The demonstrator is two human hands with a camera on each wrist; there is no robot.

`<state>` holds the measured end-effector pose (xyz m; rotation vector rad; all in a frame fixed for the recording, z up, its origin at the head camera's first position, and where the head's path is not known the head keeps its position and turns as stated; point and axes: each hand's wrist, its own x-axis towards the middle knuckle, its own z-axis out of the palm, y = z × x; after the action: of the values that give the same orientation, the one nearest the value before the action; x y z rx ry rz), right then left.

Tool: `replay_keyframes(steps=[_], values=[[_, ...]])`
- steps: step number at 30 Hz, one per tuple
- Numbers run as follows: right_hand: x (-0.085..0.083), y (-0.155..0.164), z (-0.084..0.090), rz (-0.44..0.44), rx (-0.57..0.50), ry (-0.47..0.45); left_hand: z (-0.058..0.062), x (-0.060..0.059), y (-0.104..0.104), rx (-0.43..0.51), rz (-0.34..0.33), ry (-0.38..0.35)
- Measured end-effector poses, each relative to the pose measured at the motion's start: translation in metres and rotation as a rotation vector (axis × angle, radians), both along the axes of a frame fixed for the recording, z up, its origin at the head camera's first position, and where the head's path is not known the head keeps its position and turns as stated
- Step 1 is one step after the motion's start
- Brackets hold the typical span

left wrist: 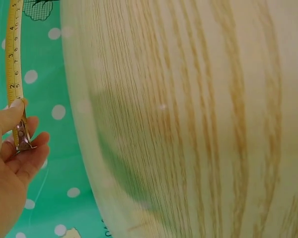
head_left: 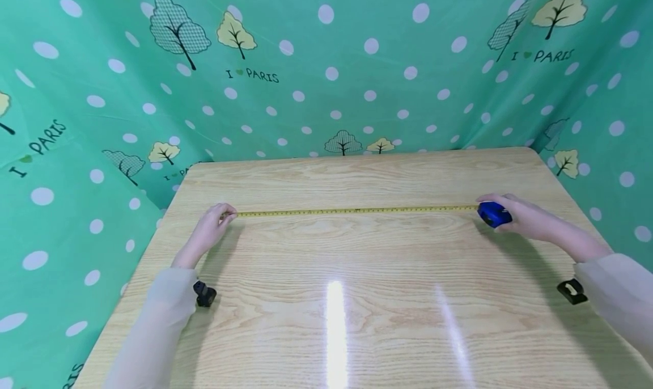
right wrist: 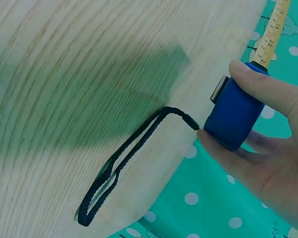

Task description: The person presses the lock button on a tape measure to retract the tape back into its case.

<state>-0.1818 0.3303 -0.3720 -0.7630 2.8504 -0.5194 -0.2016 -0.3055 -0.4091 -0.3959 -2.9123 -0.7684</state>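
At the left, the left hand [head_left: 211, 225] pinches the metal end hook [left wrist: 23, 139] of the yellow tape [head_left: 357, 210] between thumb and curled fingers, holding it just above the wooden table [head_left: 326, 321]. The left wrist view shows the thumb pressed on the tape close to its first markings, with the hook lying against the fingers below. A small black clip [head_left: 205, 294] sits on the near left part of the table, beside the left sleeve [head_left: 153, 326].

From the pinch, the tape runs straight to the right across the middle of the table, drawn out in a taut line parallel to the far edge. At its right end it enters the blue tape measure case [head_left: 494, 214], which the right hand [head_left: 528, 219] grips with fingers and thumb wrapped round its sides. In the right wrist view a black wrist strap [right wrist: 124, 166] hangs from the case in a loop. Another black clip [head_left: 572, 291] lies on the near right of the table. A green dotted cloth with trees [head_left: 326, 66] surrounds the table on the left, far and right sides.
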Motion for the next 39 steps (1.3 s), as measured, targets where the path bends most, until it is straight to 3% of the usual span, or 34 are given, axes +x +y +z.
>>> replay_keyframes(steps=[13,39], values=[[-0.001,-0.008,0.003,-0.046,-0.003,-0.045,0.003,0.002,0.005,0.0,-0.012,-0.011],[-0.003,-0.025,0.001,-0.038,-0.073,-0.079,0.003,0.007,0.018,0.014,-0.061,0.016]])
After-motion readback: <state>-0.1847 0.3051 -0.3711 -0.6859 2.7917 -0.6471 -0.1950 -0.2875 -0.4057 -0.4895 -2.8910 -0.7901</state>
